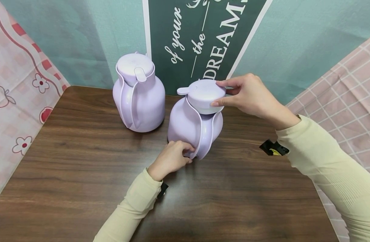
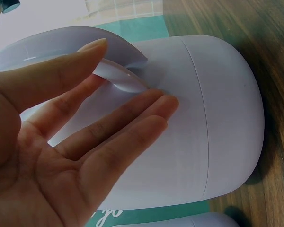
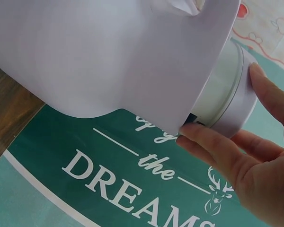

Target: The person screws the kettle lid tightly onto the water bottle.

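Observation:
A lilac thermos jug point(image 1: 188, 117) stands on the wooden table between both hands. My right hand point(image 1: 248, 95) grips the edge of its round lid point(image 1: 207, 92), thumb on the near side and fingers round the far side. In the right wrist view, a pale band of the lid point(image 3: 222, 80) shows above the jug's collar. Low on the jug, my left hand point(image 1: 172, 156) holds the bottom end of the handle point(image 1: 206, 134). Seen from the left wrist, thumb and index finger flank that handle point(image 2: 118, 75), while the other fingers extend along the jug's side.
A second lilac jug point(image 1: 142, 101) with its lid on stands to the left, near the back. Behind both hangs a teal cloth with a dark green lettered panel point(image 1: 178, 33). Patterned pink cloths point(image 1: 18, 90) border the table point(image 1: 82, 188) on either side.

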